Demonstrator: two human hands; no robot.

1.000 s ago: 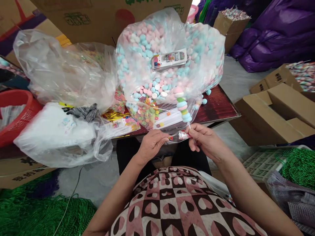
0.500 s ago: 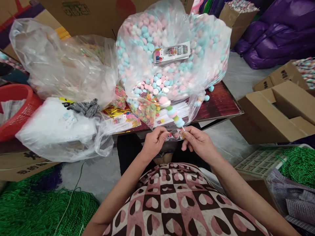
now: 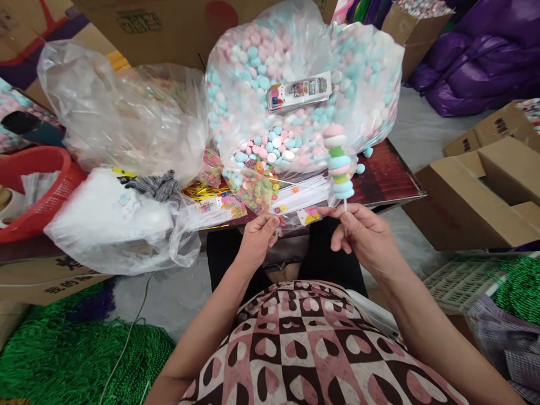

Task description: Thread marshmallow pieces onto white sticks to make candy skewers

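My right hand [image 3: 365,233] is closed on the thin white stick of a candy skewer [image 3: 340,163], which stands upright above my fingers. The skewer is stacked with pastel pink, blue and white pieces and green ones between them. My left hand [image 3: 260,236] pinches the left end of a small clear plastic bag [image 3: 291,223] with a coloured print. The bag stretches across to the right fingers, which touch or lie behind its far end; I cannot tell which. Behind it lie loose white sticks [image 3: 301,194] and colourful gummy rings [image 3: 256,188].
A big clear sack [image 3: 367,95] of pastel candies stands on the dark red table [image 3: 392,174], a stack of printed packets [image 3: 300,93] on it. White plastic bags [image 3: 109,219] and a red basket [image 3: 59,169] are at left. Open cardboard boxes [image 3: 468,197] stand at right.
My right hand has moved right and a little up, and the skewer has gone from tilted to upright. My hands are farther apart, with the bag stretched between them. The view has shifted slightly.
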